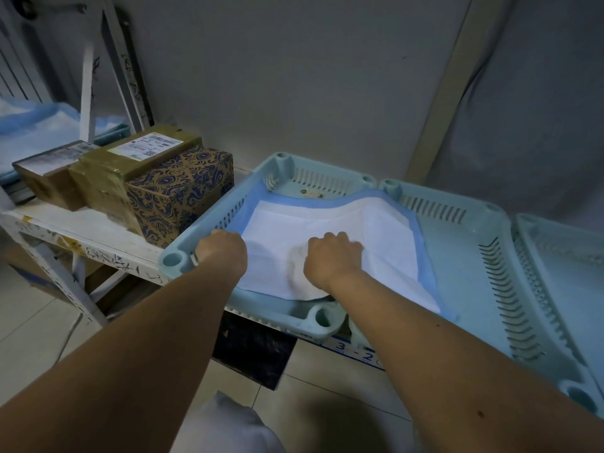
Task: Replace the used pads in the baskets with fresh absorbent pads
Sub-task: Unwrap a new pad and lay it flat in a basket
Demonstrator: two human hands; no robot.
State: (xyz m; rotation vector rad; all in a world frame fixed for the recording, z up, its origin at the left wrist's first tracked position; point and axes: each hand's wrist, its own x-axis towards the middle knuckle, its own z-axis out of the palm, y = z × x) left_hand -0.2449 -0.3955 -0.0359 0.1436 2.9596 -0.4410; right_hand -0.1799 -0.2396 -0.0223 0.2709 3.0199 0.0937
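A light blue plastic basket (294, 178) with slotted walls stands on the white shelf. A white absorbent pad (327, 220) with a blue border lies in it, and its right side drapes over into the neighbouring basket (464, 256). My left hand (222, 251) grips the pad's left edge at the basket's near-left rim. My right hand (331, 256) sits knuckles up on the pad's middle, fingers curled into the white sheet, which bunches under it. Whether another pad lies beneath is hidden.
Taped cardboard boxes (130, 178), one with a blue pattern, stand left of the basket on the shelf (85, 233). A third basket (562, 256) is at the far right. Blue pads (29, 125) are stacked at the back left. Grey wall behind, tiled floor below.
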